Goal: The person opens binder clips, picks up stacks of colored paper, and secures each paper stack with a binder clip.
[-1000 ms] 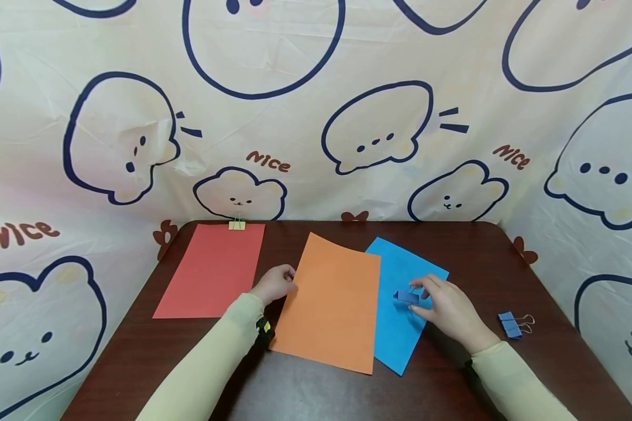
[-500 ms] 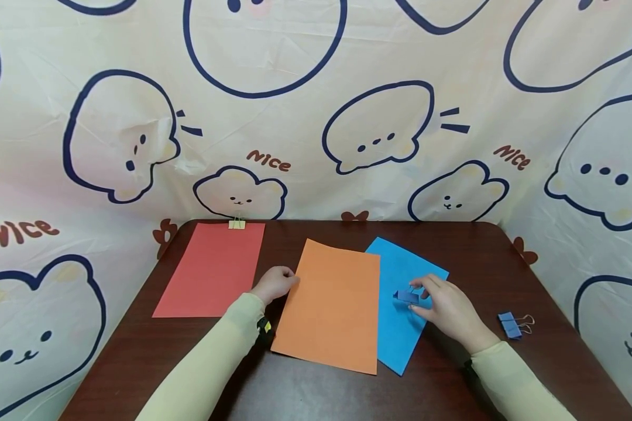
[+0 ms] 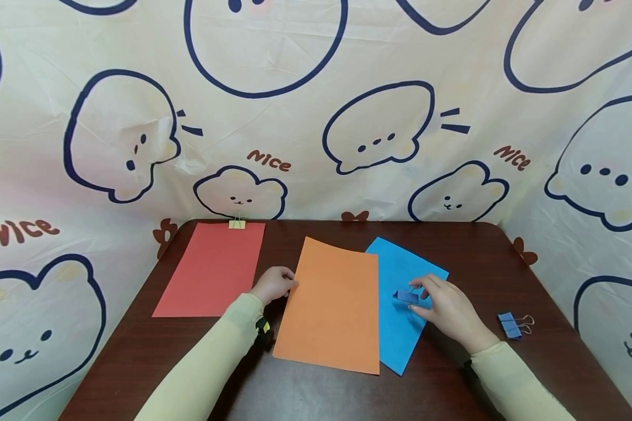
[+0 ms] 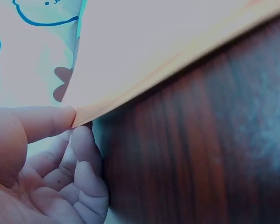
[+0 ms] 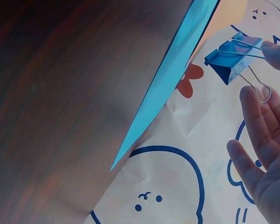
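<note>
My left hand [image 3: 275, 284] pinches the left edge of an orange sheet of paper [image 3: 334, 307] between thumb and index finger. In the left wrist view the orange sheet [image 4: 177, 32] looks washed out and slants up off the dark table. Over a blue sheet [image 3: 400, 327], partly covered by the orange one, my right hand [image 3: 450, 307] holds a blue binder clip [image 3: 406, 296]. The right wrist view shows the clip [image 5: 233, 56] raised, its wire handles between thumb and fingers. One handle lies against the thumb, the other at the fingertips.
At the back left lies a red sheet [image 3: 213, 275] with a yellow binder clip [image 3: 237, 224] on its top edge. A second blue binder clip [image 3: 511, 325] rests on the table [image 3: 453, 392] to the right. A cartoon-printed cloth [image 3: 305, 128] hangs behind the table.
The orange sheet has turned slightly, its top corner shifting left and its lower right corner right. My left hand still pinches it; my right hand and the binder clip have stayed put.
</note>
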Tool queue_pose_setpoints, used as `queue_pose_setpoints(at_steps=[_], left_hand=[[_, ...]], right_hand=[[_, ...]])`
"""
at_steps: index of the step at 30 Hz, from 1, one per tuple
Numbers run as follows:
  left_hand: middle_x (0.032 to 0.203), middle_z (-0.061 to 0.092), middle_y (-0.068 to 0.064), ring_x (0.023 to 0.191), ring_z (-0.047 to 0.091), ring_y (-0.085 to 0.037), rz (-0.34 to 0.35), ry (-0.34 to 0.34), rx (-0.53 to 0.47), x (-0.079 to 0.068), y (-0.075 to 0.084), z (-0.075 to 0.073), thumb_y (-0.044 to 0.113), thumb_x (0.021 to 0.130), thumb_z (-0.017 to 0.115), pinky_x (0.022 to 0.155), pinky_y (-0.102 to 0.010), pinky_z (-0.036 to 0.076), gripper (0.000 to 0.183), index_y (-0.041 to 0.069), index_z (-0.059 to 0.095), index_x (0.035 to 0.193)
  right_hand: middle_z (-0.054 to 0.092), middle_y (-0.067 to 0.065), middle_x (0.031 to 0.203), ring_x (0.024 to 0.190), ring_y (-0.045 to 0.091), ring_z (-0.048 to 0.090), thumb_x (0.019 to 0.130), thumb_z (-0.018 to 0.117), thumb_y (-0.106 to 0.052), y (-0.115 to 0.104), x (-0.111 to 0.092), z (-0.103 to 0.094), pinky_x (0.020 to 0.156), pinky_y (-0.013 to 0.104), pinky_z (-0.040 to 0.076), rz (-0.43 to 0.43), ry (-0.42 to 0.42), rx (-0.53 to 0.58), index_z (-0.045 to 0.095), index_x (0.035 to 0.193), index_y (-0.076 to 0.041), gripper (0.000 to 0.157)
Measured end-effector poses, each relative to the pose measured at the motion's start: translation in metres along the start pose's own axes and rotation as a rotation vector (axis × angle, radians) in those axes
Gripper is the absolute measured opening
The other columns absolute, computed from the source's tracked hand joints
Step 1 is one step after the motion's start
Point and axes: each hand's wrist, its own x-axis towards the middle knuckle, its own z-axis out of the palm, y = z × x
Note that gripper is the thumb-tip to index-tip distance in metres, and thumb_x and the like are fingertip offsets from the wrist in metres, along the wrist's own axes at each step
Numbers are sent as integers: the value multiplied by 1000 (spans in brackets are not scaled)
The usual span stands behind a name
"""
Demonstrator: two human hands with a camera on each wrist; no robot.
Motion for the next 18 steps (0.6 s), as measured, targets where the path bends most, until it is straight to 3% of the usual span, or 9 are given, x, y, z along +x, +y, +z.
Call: queue_pose_setpoints(at_steps=[18], left_hand=[[88, 68, -9, 72, 65, -18, -9, 27, -56, 1, -7, 2, 12, 96, 72, 67, -30, 51, 10, 3, 72, 101]], right_hand=[[70, 7, 104, 81, 14, 65, 74, 94, -20, 2, 10, 1, 65, 29, 56, -30, 7, 2, 68, 119, -8, 53]])
